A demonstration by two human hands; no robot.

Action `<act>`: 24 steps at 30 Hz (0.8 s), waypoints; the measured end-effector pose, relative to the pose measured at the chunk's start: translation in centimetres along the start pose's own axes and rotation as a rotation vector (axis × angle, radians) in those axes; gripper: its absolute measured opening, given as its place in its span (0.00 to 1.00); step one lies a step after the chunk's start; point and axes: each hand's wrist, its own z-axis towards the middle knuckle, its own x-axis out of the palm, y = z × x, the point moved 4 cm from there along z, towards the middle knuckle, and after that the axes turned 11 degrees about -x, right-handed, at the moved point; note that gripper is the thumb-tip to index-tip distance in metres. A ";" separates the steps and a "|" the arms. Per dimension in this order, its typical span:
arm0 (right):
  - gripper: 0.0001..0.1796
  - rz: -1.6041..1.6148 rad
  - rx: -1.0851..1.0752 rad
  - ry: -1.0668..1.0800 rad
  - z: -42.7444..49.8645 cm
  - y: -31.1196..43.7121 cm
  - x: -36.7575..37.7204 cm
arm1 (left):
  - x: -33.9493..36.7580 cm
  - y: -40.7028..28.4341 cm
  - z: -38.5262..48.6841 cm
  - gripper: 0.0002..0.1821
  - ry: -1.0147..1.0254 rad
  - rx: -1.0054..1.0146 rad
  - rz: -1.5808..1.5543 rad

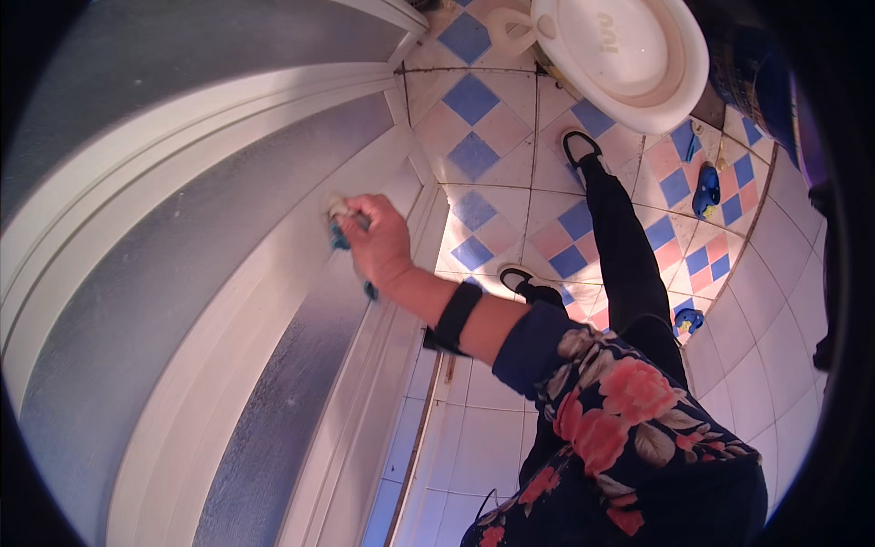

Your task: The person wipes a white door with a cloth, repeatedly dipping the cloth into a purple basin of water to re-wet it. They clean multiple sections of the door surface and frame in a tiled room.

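Note:
My right hand (pixel 380 236) is closed around a bunched teal and pale cloth (pixel 338 236), pressed against the white frame of a door or partition (pixel 273 253) with frosted glass panels (pixel 280 369). Another teal bit (pixel 370 290) shows below the wrist. A black band circles my right forearm, and the sleeve is dark with pink flowers. My left hand is out of view.
My feet, in open-topped shoes, stand on a tiled floor (pixel 472 154) with blue and pink diamonds. A white plastic basin (pixel 632 61) is at the top. Blue clogs (pixel 707 191) lie near the tiled wall (pixel 759 328) at right.

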 end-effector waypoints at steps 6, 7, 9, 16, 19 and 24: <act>0.11 -0.257 0.128 -0.004 4.2 -9.8 -0.8 | 0.2 -1.2 1.3 0.37 0.074 -0.012 0.056; 0.11 -0.300 0.173 0.006 4.5 -11.2 -0.8 | -0.5 -1.6 1.8 0.37 0.007 0.001 0.068; 0.12 -0.343 0.226 0.016 5.2 -13.7 -0.7 | -1.8 -2.4 2.6 0.38 -0.127 0.031 0.080; 0.09 -0.452 0.319 0.072 8.3 -20.2 -0.8 | -2.3 -4.4 4.0 0.44 0.070 -0.139 0.338; 0.07 -0.481 0.234 0.031 9.6 -21.6 -0.9 | -2.5 -4.9 4.5 0.46 0.072 -0.198 0.329; 0.09 -0.259 0.360 0.036 8.4 -18.5 -0.5 | -2.4 -4.6 4.8 0.46 0.064 -0.078 0.479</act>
